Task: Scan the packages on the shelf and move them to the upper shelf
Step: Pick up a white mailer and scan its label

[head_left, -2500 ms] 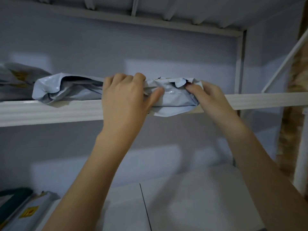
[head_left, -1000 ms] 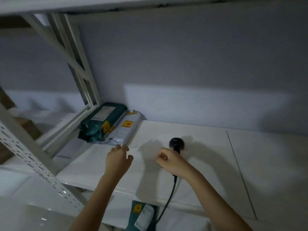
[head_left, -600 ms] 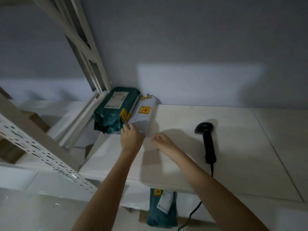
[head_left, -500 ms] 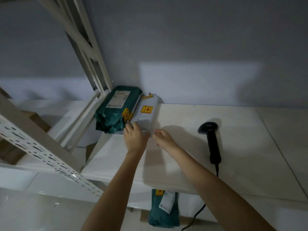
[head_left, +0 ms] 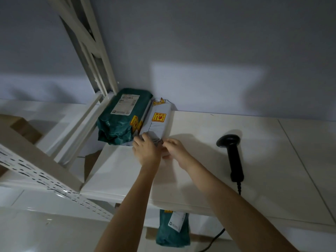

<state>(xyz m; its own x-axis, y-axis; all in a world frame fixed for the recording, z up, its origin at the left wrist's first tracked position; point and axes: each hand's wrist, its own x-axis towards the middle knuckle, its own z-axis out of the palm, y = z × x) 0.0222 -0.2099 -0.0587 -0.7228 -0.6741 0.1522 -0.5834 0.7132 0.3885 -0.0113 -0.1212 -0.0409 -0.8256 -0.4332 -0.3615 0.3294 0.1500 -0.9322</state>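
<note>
Reaching together at the back left corner of the white shelf (head_left: 218, 160), from the head view. Left hand (head_left: 146, 151) on the near end of the grey package (head_left: 159, 122), fingers curled over it. Right hand (head_left: 175, 149) pinching the same near end. Lying just beside, and touching it on the left, the green package (head_left: 120, 120), against the frame post. Black scanner (head_left: 233, 155) lying flat, well apart to the right, untouched. Another green package (head_left: 172, 230) below the shelf's front edge.

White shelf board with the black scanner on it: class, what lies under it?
Under the white shelf board, a teal plastic mailer bag with a white label pokes out; its upper part is covered by the board.
</note>
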